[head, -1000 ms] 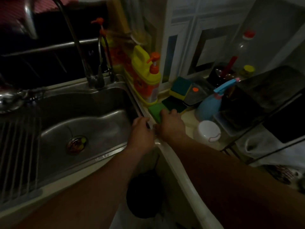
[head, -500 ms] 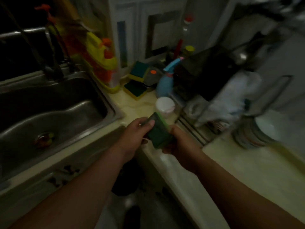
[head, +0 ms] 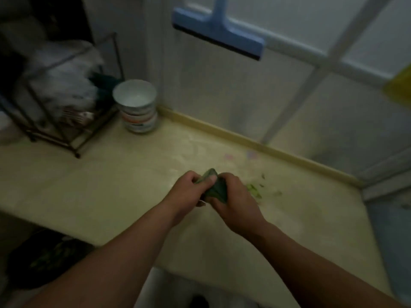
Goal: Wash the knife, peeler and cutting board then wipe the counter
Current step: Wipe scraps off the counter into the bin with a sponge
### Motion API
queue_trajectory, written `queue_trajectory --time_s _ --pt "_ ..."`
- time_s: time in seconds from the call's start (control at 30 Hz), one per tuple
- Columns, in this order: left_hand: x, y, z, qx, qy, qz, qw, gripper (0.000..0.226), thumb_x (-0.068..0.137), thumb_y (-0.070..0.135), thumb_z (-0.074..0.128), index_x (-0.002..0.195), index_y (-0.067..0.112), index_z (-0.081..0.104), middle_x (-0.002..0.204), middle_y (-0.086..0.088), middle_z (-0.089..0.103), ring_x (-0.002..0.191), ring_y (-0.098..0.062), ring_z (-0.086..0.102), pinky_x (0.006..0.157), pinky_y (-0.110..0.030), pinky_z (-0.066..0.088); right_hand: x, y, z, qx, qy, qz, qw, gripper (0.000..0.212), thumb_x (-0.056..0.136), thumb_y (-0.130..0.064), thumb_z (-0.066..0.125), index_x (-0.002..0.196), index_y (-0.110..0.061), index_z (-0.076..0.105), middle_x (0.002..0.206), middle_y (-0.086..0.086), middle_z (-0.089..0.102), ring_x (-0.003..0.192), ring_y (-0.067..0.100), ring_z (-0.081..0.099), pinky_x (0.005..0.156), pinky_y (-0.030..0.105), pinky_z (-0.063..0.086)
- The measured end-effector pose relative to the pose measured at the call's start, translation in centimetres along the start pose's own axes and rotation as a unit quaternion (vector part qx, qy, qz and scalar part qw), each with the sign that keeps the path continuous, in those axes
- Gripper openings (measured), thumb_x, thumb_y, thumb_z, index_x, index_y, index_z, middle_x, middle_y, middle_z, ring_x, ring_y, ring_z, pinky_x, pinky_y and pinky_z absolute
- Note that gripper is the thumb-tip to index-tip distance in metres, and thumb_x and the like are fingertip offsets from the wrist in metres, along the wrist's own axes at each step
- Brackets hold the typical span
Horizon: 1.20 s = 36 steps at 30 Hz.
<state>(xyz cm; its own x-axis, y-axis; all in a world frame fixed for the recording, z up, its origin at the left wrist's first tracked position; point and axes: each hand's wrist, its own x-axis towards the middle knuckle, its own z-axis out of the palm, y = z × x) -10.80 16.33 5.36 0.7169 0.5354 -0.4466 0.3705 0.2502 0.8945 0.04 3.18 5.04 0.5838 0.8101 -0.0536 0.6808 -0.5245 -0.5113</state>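
Counter smooth, pale; both hands squeeze crumpled green sponge.

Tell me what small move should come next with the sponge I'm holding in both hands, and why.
Probably lower the sponge onto the counter and sweep it right across the green scraps. The left hand and right hand both grip it just above the surface, and the scraps lie unwiped just beyond the right hand.
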Motion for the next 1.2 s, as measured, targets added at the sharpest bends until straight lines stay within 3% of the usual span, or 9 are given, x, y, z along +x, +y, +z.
queue_trajectory --time_s 0.1,0.23,0.43,0.5,0.67,0.77,0.9,1.1,1.2 --pt "0.2 -1.8 5.4 0.083 0.013 0.012 0.996 0.041 0.093 0.054 0.066 0.114 0.02 0.062 0.105 0.0 0.071 0.095 -0.019 0.07 0.086 -0.039 0.057 -2.0 9.9 -3.1 0.029 0.039 0.099 0.994 0.063 0.085 -0.061 0.073 0.138 -0.04 0.047 0.126 -0.007 0.059 0.108 0.012 0.061 0.091 0.034 0.056" --pt "2.0 -5.3 4.8 0.276 0.114 0.042 0.953 0.048 0.093 0.043 0.068 0.134 0.02 0.056 0.124 -0.004 0.062 0.106 -0.021 0.063 0.095 -0.036 0.051 -1.8 21.2 -7.3 -0.004 0.131 0.246 0.96 0.061 0.088 -0.074 0.054 0.136 -0.036 0.052 0.121 0.013 0.062 0.108 0.034 0.065 0.092 0.048 0.057" --pt "5.6 -7.8 5.0 0.456 0.14 0.087 0.875 0.059 0.09 0.042 0.07 0.143 0.022 0.052 0.141 -0.012 0.051 0.128 -0.039 0.049 0.107 -0.049 0.044 1.2 29.8 -8.2 -0.135 0.117 0.322 0.93 0.057 0.093 -0.052 0.058 0.143 -0.029 0.041 0.127 0.022 0.047 0.115 0.046 0.049 0.1 0.053 0.044" --pt "7.0 -7.7 6.4 0.478 0.151 0.108 0.859 0.061 0.09 0.043 0.069 0.144 0.023 0.051 0.142 -0.01 0.05 0.128 -0.039 0.048 0.105 -0.049 0.044 2.5 29.1 -6.4 -0.114 0.147 0.308 0.933 0.059 0.093 -0.046 0.059 0.146 -0.029 0.041 0.128 0.022 0.047 0.114 0.045 0.05 0.099 0.052 0.044" --pt "10.3 -6.5 9.5 0.5 0.12 0.133 0.847 0.073 0.089 0.047 0.064 0.154 0.022 0.041 0.151 -0.008 0.043 0.131 -0.037 0.044 0.106 -0.05 0.043 3.5 21.2 -0.2 -0.098 0.106 0.109 0.984 0.068 0.088 -0.057 0.065 0.149 -0.037 0.04 0.121 0.008 0.052 0.105 0.027 0.052 0.09 0.04 0.05" --pt "11.9 -5.5 9.9 0.538 0.085 0.138 0.827 0.076 0.089 0.043 0.061 0.156 0.02 0.035 0.155 -0.008 0.039 0.134 -0.037 0.043 0.106 -0.05 0.042 4.8 21.5 -0.9 -0.041 0.139 0.127 0.981 0.068 0.086 -0.057 0.067 0.147 -0.037 0.042 0.123 0.009 0.051 0.107 0.026 0.052 0.092 0.039 0.049" --pt "13.6 -4.4 9.9 0.573 0.04 0.155 0.804 0.069 0.087 0.04 0.059 0.15 0.02 0.041 0.152 -0.009 0.039 0.127 -0.038 0.046 0.103 -0.047 0.044 7.8 25.1 -3.9 -0.107 0.139 0.187 0.967 0.07 0.088 -0.053 0.065 0.149 -0.033 0.04 0.129 0.014 0.05 0.113 0.034 0.051 0.098 0.046 0.048" --pt "11.1 -5.9 9.9 0.558 -0.014 0.223 0.799 0.055 0.086 0.039 0.043 0.133 0.021 0.064 0.128 -0.004 0.059 0.11 -0.031 0.053 0.095 -0.046 0.049 5.4 19.3 0.3 -0.116 0.024 -0.008 0.993 0.074 0.09 -0.053 0.064 0.156 -0.037 0.034 0.127 0.008 0.05 0.109 0.026 0.05 0.091 0.04 0.049" --pt "9.8 -6.6 8.5 0.523 0.038 0.227 0.821 0.045 0.09 0.033 0.046 0.127 0.02 0.067 0.123 -0.003 0.064 0.108 -0.03 0.057 0.093 -0.045 0.05 4.6 21.5 -1.2 -0.073 0.073 0.032 0.994 0.073 0.091 -0.056 0.064 0.155 -0.04 0.034 0.126 0.008 0.049 0.109 0.024 0.049 0.093 0.039 0.049"
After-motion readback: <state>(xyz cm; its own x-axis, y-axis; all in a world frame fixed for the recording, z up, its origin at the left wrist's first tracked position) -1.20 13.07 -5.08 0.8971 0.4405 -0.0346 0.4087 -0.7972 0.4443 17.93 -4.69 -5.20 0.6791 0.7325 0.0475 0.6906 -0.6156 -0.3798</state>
